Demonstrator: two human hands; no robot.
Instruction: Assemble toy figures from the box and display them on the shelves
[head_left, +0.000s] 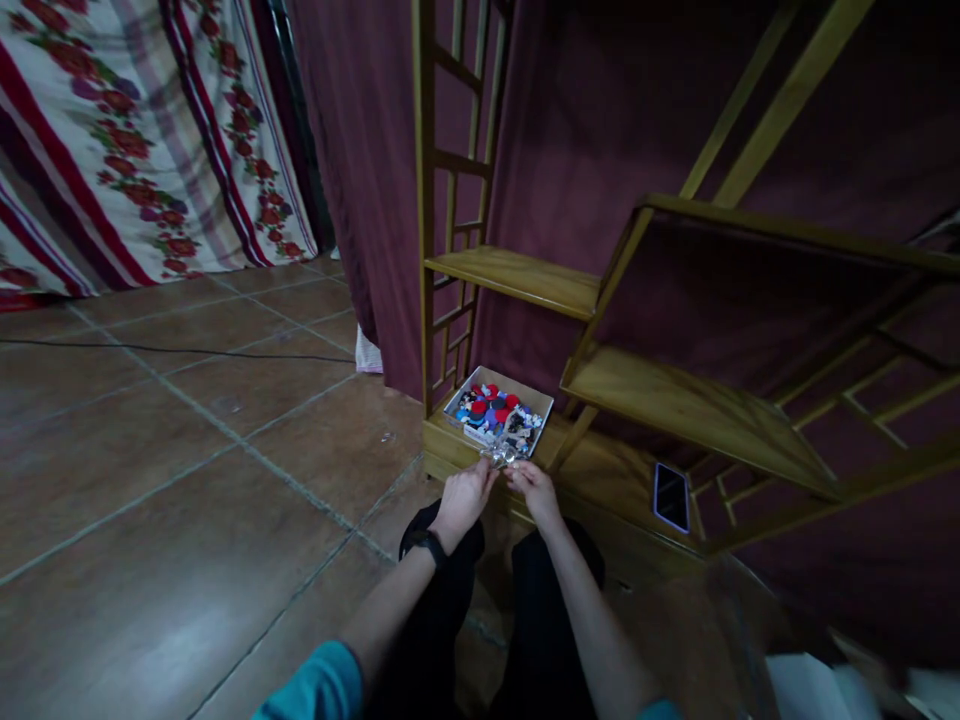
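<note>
My left hand (466, 492) and my right hand (531, 482) are close together, fingers pinched on a small clear, shiny plastic piece (501, 455) that looks like a crinkled bag. Its exact kind and contents are too small to make out. Just beyond my fingertips is a shallow white box (545, 412) on the low wooden shelf. Inside it lie several small colourful pieces (491, 408), red, blue, purple, black and white. The shiny plastic overlaps the near edge of the box in view.
A wooden shelf unit (517, 278) rises around the box, with boards above it to the right. A dark-screened phone or tablet (671, 496) lies on the low shelf. A thin black cable (187, 350) crosses the tiled floor (225, 500). Floral cloth (150, 140) hangs at left.
</note>
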